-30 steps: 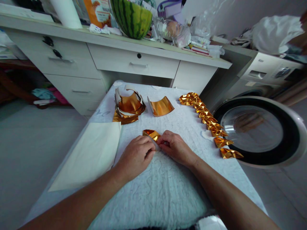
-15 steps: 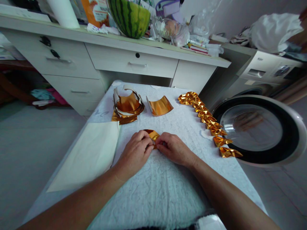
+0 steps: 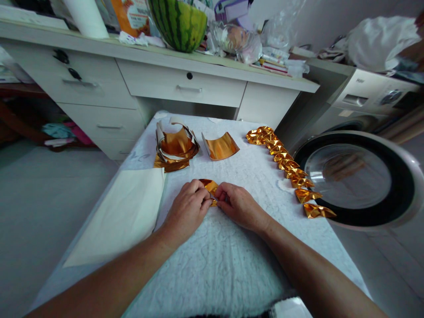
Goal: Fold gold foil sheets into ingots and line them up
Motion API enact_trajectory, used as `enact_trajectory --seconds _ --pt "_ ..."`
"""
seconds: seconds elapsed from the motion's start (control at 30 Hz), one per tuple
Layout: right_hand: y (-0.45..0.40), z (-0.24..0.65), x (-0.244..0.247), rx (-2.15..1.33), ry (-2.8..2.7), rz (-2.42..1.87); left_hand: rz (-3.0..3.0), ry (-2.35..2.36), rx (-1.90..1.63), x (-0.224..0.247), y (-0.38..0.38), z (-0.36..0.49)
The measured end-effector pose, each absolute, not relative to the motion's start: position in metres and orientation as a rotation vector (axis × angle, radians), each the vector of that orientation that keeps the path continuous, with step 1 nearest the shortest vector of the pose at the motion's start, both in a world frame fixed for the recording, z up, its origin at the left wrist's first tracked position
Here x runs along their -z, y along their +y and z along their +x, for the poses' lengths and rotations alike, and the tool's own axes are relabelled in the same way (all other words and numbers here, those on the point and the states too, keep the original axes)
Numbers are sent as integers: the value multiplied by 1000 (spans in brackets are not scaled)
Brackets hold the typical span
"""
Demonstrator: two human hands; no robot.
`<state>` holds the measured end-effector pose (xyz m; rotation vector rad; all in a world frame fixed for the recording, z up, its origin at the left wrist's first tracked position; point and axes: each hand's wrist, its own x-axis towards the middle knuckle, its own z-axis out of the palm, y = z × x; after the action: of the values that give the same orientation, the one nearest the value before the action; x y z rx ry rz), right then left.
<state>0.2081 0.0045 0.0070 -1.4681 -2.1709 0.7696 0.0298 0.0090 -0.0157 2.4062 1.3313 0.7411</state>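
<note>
Between my two hands is a sheet of gold foil paper (image 3: 209, 185), partly folded, its lower edge pinched near the middle of the cloth-covered table (image 3: 212, 265). My left hand (image 3: 191, 201) grips its left side with thumb and fingers closed. On the right side, my right hand (image 3: 234, 201) pinches the same sheet, covering part of it. Beyond the hands lies a single curved gold foil sheet (image 3: 221, 146). To its left sits a curled stack of gold foil sheets (image 3: 178, 143). Folded gold foil pieces (image 3: 285, 161) form a line along the table's right side.
A pale flat paper sheet (image 3: 122, 216) lies on the table's left. Behind stands a white desk (image 3: 185, 88) bearing a cut watermelon (image 3: 179, 26) and plastic bags. At right, the open round door (image 3: 354, 179) of a washing machine (image 3: 357, 95) borders the table.
My right fingers have shifted slightly at the foil's lower edge, and a little more of the folded edge shows between the hands. Other things stay in place.
</note>
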Motion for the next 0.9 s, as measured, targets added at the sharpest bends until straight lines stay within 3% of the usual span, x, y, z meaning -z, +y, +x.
enact_trajectory --seconds 0.9 --pt "3 202 -6 -691 -2201 -1526 2515 1419 -697 21 12 33"
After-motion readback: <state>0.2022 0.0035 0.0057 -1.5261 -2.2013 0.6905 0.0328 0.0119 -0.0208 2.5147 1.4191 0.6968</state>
